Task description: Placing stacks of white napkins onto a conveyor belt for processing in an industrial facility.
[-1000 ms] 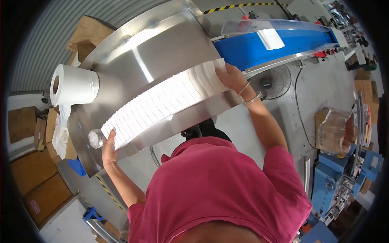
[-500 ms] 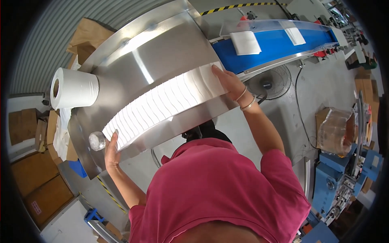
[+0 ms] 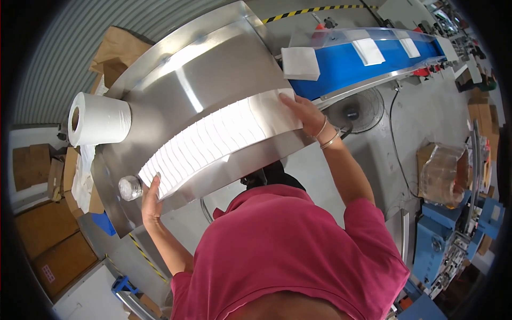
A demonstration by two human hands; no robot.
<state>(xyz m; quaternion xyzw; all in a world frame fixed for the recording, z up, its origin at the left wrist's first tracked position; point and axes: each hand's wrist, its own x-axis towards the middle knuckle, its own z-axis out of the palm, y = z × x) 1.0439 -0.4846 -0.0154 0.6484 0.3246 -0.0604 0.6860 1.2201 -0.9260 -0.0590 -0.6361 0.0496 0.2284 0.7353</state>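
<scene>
A long row of white folded sheets or flat packets (image 3: pixel 205 137), pressed side by side, lies along the near edge of the steel table (image 3: pixel 160 114). My left hand (image 3: pixel 152 198) is at the row's left end, its fingers against the last piece. At the right end my right hand (image 3: pixel 306 113) grips the outermost pieces, thumb on the near side of their upper edge and the other fingers partly hidden. Thus the row is held between both hands. Just left of my left hand sits a small roll of clear tape or film (image 3: pixel 129 188).
A large white roll (image 3: pixel 104 118) rests at the table's left side. From the far right a blue conveyor belt (image 3: pixel 336 64) meets the table; one white packet (image 3: pixel 300 63) lies at its end, and two more follow. A floor fan (image 3: pixel 352 111) stands below the belt.
The packets on the belt have moved left, the leading one reaching the belt's end by the table. My left hand and the row's left end have shifted slightly right; both hands keep their hold.
</scene>
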